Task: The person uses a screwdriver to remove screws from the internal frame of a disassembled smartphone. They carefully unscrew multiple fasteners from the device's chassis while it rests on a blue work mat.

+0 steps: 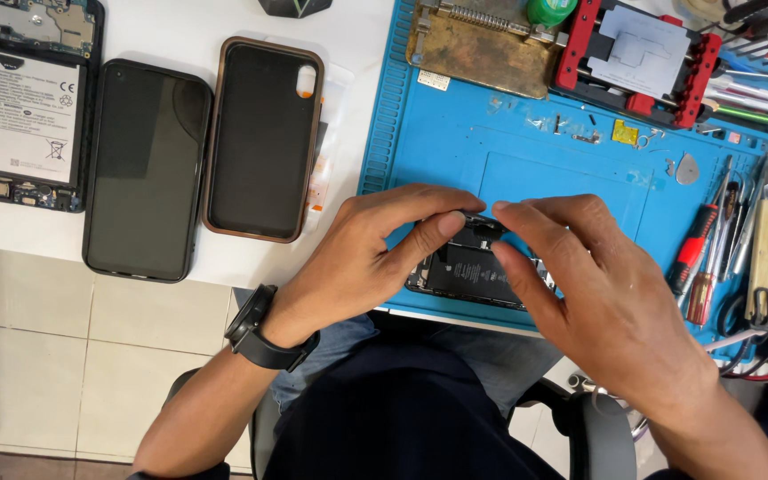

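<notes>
Workbench first: a white table (171,18) with a blue repair mat (455,133) laid over its right part. On the bare white side lie an opened phone with its battery showing (33,102), a dark phone lying screen up (147,169) and a brown-edged phone case (262,138). At the mat's far edge sit a brass-coloured holding jig (482,44) and a red clamp fixture (637,58); screwdrivers with red handles (693,249) and tweezers crowd the right edge.

At the near edge of the mat lies the opened smartphone (473,271), its black battery visible between both hands. The left hand (348,267), with a black wristwatch (260,333) on its wrist, is curled, its thumb and forefinger closed in a pinch at the phone's top end. The right hand (597,293) is half open, its fingers bent over the phone's right side and its fingertips meeting the left hand's at the same spot; what small part they grip is hidden.

Work this fine seems best done with a light, steady pinch, keeping the phone flat on the mat and not levering against the battery.
</notes>
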